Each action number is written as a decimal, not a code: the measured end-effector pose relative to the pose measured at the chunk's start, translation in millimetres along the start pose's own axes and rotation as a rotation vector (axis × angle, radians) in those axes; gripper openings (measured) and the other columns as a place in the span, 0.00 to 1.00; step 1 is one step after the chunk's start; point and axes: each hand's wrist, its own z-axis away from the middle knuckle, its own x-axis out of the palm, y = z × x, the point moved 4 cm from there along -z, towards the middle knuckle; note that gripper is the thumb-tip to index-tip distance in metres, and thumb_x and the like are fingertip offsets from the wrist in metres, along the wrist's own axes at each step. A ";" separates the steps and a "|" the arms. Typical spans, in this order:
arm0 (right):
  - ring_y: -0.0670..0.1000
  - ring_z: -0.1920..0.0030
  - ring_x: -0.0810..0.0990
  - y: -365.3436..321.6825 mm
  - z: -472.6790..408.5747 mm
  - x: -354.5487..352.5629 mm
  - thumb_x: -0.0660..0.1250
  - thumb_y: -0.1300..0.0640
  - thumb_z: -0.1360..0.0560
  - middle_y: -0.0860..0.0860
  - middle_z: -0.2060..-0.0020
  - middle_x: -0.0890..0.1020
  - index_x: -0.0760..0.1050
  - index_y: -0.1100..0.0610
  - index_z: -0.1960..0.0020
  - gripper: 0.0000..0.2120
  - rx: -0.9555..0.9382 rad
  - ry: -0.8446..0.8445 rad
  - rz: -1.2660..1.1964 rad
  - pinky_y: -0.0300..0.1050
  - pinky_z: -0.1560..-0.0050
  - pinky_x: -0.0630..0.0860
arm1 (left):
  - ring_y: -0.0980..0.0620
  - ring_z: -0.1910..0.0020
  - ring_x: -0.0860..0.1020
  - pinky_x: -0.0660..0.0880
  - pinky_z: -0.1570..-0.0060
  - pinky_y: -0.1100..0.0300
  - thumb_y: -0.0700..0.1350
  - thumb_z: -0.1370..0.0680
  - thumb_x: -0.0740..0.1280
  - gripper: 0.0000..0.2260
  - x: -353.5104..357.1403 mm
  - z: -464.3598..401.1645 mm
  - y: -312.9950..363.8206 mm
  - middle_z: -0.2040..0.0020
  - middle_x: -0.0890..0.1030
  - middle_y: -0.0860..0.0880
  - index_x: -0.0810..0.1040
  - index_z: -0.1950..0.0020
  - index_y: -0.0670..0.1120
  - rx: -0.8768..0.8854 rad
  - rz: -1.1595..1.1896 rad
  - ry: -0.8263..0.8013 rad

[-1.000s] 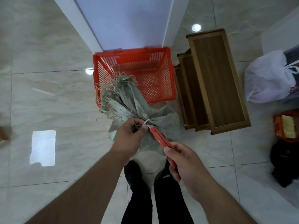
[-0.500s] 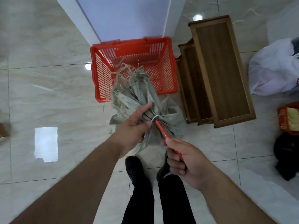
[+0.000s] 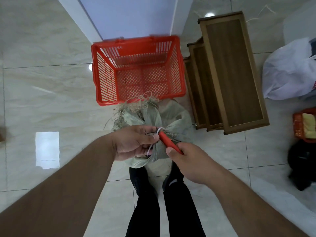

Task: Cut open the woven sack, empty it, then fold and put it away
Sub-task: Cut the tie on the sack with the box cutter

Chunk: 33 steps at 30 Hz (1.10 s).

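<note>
A grey-green woven sack (image 3: 172, 115) stands on the floor in front of my feet, its frayed top bunched and tied with a white cord (image 3: 159, 130). My left hand (image 3: 135, 142) grips the gathered neck and the cord. My right hand (image 3: 189, 161) holds a red utility knife (image 3: 168, 140) whose tip sits at the cord, just past my left fingers. The blade itself is hidden against the tie. An empty red plastic basket (image 3: 138, 43) stands directly beyond the sack.
Nested wooden stools (image 3: 234, 69) stand to the right of the basket. Further right are a white plastic bag (image 3: 289, 71), a small red basket with something yellow (image 3: 304, 124) and a black object (image 3: 302, 166). A white wall corner (image 3: 130, 16) rises behind the basket.
The sack's neck has dropped toward me and its frayed top no longer covers the basket. Both hands followed it down; the knife tip stays at the white cord.
</note>
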 end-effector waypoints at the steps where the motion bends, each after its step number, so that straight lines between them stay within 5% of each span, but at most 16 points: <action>1: 0.48 0.68 0.74 -2.6 0.6 -0.1 0.59 0.41 0.16 0.46 0.67 0.76 0.73 0.49 0.57 0.16 -0.026 0.048 0.078 0.45 0.65 0.70 | 0.50 0.61 0.74 0.76 0.59 0.60 0.40 0.17 0.66 0.07 -0.2 -0.7 0.6 0.58 0.78 0.43 0.83 0.43 0.43 -0.003 -0.012 0.018; 5: 0.50 0.61 0.78 -1.7 4.5 -1.6 0.54 0.37 0.15 0.47 0.62 0.79 0.74 0.48 0.52 0.18 -0.111 0.198 0.293 0.50 0.60 0.75 | 0.54 0.72 0.71 0.71 0.72 0.64 0.43 0.17 0.67 0.05 -1.2 0.5 3.4 0.70 0.72 0.48 0.80 0.50 0.43 0.004 -0.241 0.162; 9: 0.49 0.63 0.78 -1.6 10.5 -11.2 0.55 0.38 0.15 0.47 0.64 0.78 0.74 0.45 0.54 0.17 -0.161 0.229 0.344 0.48 0.63 0.74 | 0.54 0.76 0.67 0.64 0.73 0.62 0.47 0.19 0.72 0.08 -8.3 -4.3 4.4 0.75 0.72 0.53 0.81 0.57 0.46 0.174 -0.581 0.372; 17: 0.48 0.68 0.76 -2.2 21.2 -25.4 0.58 0.37 0.17 0.49 0.68 0.77 0.74 0.50 0.59 0.21 -0.110 0.271 0.289 0.45 0.67 0.75 | 0.50 0.63 0.79 0.78 0.61 0.51 0.53 0.21 0.72 0.07 5.9 -19.8 29.3 0.62 0.83 0.48 0.82 0.56 0.51 0.349 -0.870 0.513; 20: 0.51 0.69 0.77 -7.5 41.1 -69.2 0.58 0.39 0.17 0.53 0.67 0.79 0.75 0.52 0.56 0.19 -0.083 0.565 0.002 0.40 0.72 0.76 | 0.45 0.54 0.82 0.77 0.58 0.54 0.55 0.20 0.69 0.10 -28.7 -8.3 8.3 0.55 0.85 0.47 0.81 0.53 0.49 0.145 -1.141 0.615; 22: 0.55 0.67 0.78 -0.8 43.8 -100.1 0.59 0.39 0.17 0.56 0.65 0.80 0.77 0.54 0.54 0.20 -0.015 0.586 -0.090 0.53 0.65 0.80 | 0.51 0.54 0.83 0.72 0.61 0.60 0.54 0.20 0.70 0.07 -52.9 10.7 -14.4 0.58 0.85 0.54 0.81 0.55 0.53 0.088 -1.022 0.691; 25: 0.50 0.68 0.76 3.8 31.3 -62.1 0.60 0.41 0.17 0.53 0.66 0.79 0.78 0.53 0.55 0.19 0.089 0.250 -0.043 0.53 0.63 0.78 | 0.66 0.65 0.80 0.75 0.62 0.61 0.51 0.20 0.71 0.05 -43.1 18.6 -20.8 0.63 0.84 0.64 0.80 0.56 0.59 0.171 -0.812 0.646; 28: 0.48 0.72 0.72 2.5 16.2 -22.6 0.66 0.43 0.18 0.51 0.70 0.75 0.75 0.56 0.58 0.18 0.063 0.196 -0.179 0.49 0.66 0.72 | 0.60 0.61 0.83 0.82 0.57 0.56 0.52 0.19 0.69 0.05 -21.8 6.3 -11.1 0.57 0.86 0.58 0.79 0.53 0.62 0.236 -0.740 0.647; 33: 0.51 0.69 0.75 -20.3 -7.5 -23.7 0.69 0.48 0.20 0.50 0.69 0.76 0.79 0.50 0.55 0.07 -0.060 0.301 -0.351 0.55 0.63 0.78 | 0.52 0.56 0.85 0.81 0.52 0.56 0.48 0.20 0.70 0.10 -10.2 8.1 -11.3 0.54 0.87 0.51 0.78 0.49 0.66 0.299 -0.724 0.650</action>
